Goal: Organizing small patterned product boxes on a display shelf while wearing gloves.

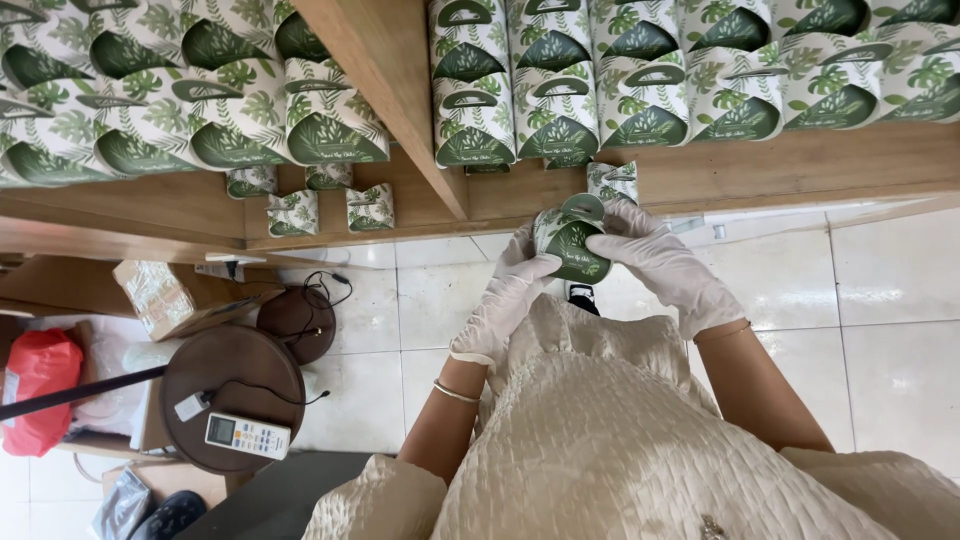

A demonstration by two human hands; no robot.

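Observation:
Both my hands wear white gloves. My left hand [508,292] and my right hand [665,258] together hold a small white gift box with a green leaf print [572,238], in front of my chest above the tiled floor. Just beyond it, another such box [613,181] stands on the lower wooden shelf [800,165]. Rows of the same leaf-print boxes [640,100] fill the shelf above it.
More leaf-print boxes [200,120] fill the left shelf bay, with three small ones [330,205] lower down. A round brown stool [235,395] at the left carries a white remote control [247,436]. A cardboard box [165,297] and a red bag [40,385] lie beside it.

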